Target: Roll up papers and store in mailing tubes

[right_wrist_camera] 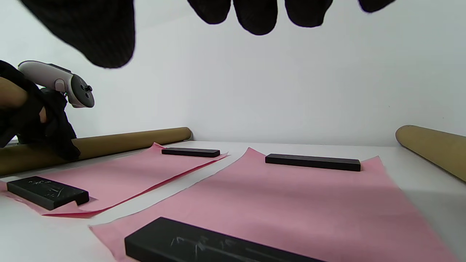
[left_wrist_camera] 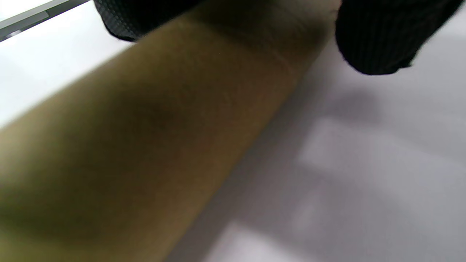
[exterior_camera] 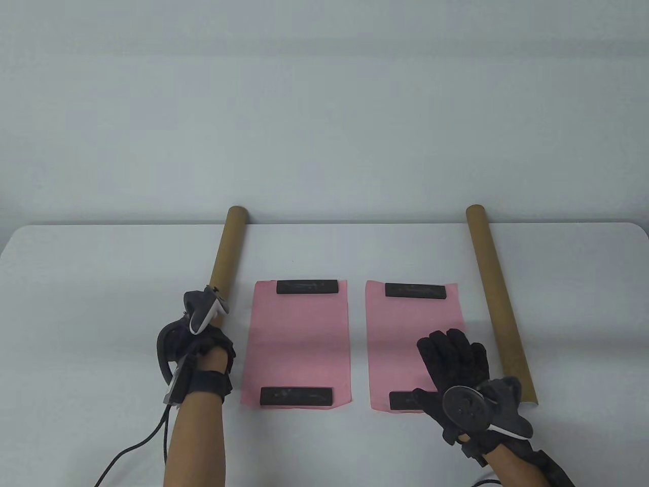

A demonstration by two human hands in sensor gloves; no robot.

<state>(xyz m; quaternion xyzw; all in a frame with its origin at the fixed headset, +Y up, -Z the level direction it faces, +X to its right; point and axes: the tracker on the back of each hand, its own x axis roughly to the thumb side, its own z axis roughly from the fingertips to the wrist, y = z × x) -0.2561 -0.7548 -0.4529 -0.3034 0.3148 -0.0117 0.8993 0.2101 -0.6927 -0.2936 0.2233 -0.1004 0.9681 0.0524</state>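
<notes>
Two pink papers lie flat side by side, the left paper (exterior_camera: 299, 340) and the right paper (exterior_camera: 400, 335). Each is pinned by two black bar weights, one at its far end (exterior_camera: 307, 287) (exterior_camera: 416, 290) and one at its near end (exterior_camera: 296, 396) (exterior_camera: 403, 401). A brown mailing tube (exterior_camera: 226, 251) lies left of the papers and another tube (exterior_camera: 494, 289) lies right of them. My left hand (exterior_camera: 203, 340) grips the left tube near its near end; the tube (left_wrist_camera: 145, 145) fills the left wrist view. My right hand (exterior_camera: 454, 360) is open with fingers (right_wrist_camera: 256, 18) spread, held over the right paper's (right_wrist_camera: 291, 196) near right part.
The white table (exterior_camera: 101, 284) ends at a far edge just behind the tubes' far ends, with a pale wall beyond. A black cable (exterior_camera: 132, 449) runs from my left wrist toward the near edge.
</notes>
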